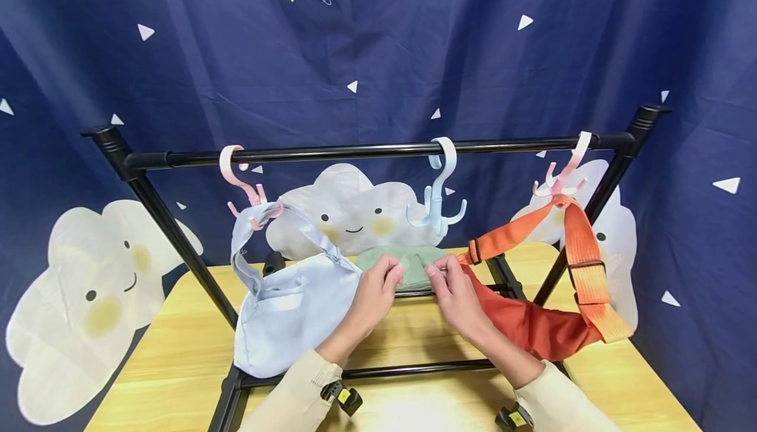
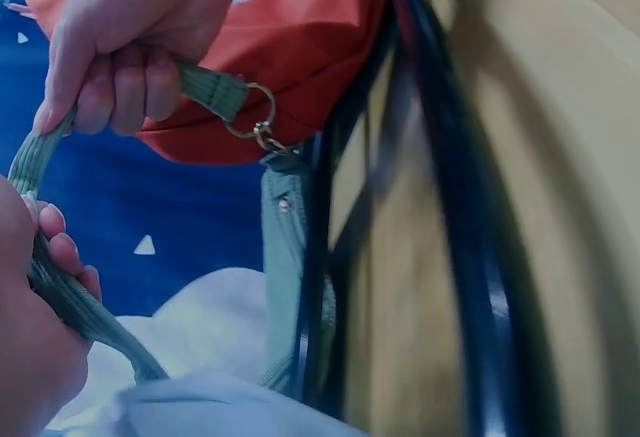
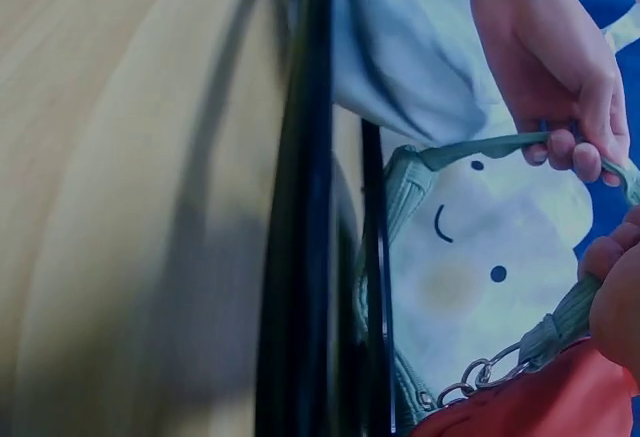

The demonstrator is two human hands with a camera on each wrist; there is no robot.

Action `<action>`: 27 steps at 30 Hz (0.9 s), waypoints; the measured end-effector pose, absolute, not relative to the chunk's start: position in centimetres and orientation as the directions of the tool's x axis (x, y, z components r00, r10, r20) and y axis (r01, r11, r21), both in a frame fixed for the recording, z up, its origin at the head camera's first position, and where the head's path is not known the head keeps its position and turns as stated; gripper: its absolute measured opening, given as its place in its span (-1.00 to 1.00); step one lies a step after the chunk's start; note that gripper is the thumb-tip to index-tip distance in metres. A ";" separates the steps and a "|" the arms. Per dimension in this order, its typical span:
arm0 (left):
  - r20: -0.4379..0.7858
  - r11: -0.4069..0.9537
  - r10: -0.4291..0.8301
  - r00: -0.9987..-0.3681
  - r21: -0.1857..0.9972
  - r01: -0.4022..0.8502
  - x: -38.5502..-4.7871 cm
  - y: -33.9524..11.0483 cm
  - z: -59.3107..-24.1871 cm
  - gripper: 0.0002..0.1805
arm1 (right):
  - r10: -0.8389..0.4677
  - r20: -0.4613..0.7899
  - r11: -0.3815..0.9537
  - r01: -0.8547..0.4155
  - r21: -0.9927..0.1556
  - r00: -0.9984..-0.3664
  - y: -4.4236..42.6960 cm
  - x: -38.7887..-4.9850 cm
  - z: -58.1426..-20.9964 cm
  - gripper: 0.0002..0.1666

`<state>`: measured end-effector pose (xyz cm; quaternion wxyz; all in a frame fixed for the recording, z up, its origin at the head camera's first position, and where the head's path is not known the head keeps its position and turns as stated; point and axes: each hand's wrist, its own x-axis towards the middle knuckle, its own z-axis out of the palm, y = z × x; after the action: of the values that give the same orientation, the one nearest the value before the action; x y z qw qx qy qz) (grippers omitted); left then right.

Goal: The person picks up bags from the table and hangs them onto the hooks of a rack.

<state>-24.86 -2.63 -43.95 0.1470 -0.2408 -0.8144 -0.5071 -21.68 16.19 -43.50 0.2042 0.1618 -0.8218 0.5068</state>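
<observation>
My left hand (image 1: 374, 290) and right hand (image 1: 458, 292) grip the strap (image 2: 85, 309) of a green bag (image 1: 414, 267), side by side with a short length of strap between them. Metal rings (image 3: 480, 372) join the strap to the bag near my right hand. A zipper runs along the bag's top edge in the wrist views. Above and slightly to the right of the hands, a pale blue hook hanger (image 1: 435, 205) hangs from the black rail (image 1: 355, 152), its prongs bare. Much of the green bag is hidden behind the hands in the head view.
To the left, a light blue bag (image 1: 296, 313) hangs from a pink hook (image 1: 239, 182). At right, a red bag (image 1: 526, 320) with an orange strap hangs from another pink hook (image 1: 562, 179). The black rack (image 1: 177, 241) stands on a wooden table (image 1: 165, 346) before a navy curtain (image 1: 384, 50).
</observation>
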 end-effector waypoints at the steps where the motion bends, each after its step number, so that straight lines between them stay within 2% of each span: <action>1: 0.494 0.364 0.243 -0.835 0.752 0.550 -24.8 -2.6 -43.7 -0.80 | -0.052 0.511 0.427 -0.482 -0.765 -0.858 16.2 -21.6 -43.4 -0.87; 8: 0.581 0.339 0.237 -0.778 0.702 0.627 -24.7 -2.7 -42.1 -0.81 | -0.025 0.624 0.427 -0.572 -0.700 -0.781 16.2 -21.0 -42.6 -0.93; 21: 0.667 0.273 0.192 -0.720 0.668 0.692 -23.9 -3.1 -39.3 -0.83 | -0.103 0.817 0.437 -0.764 -0.475 -0.568 16.0 -19.8 -40.4 -0.75; 27: 0.676 0.249 0.190 -0.712 0.669 0.701 -23.8 -3.3 -38.3 -0.84 | -0.143 0.801 0.450 -0.759 -0.470 -0.581 16.2 -19.2 -38.8 -0.77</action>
<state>-23.79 -3.26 -38.34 0.2378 -0.2954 -0.7537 -0.5368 -19.16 16.24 -38.84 0.3533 0.2909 -0.7747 0.4363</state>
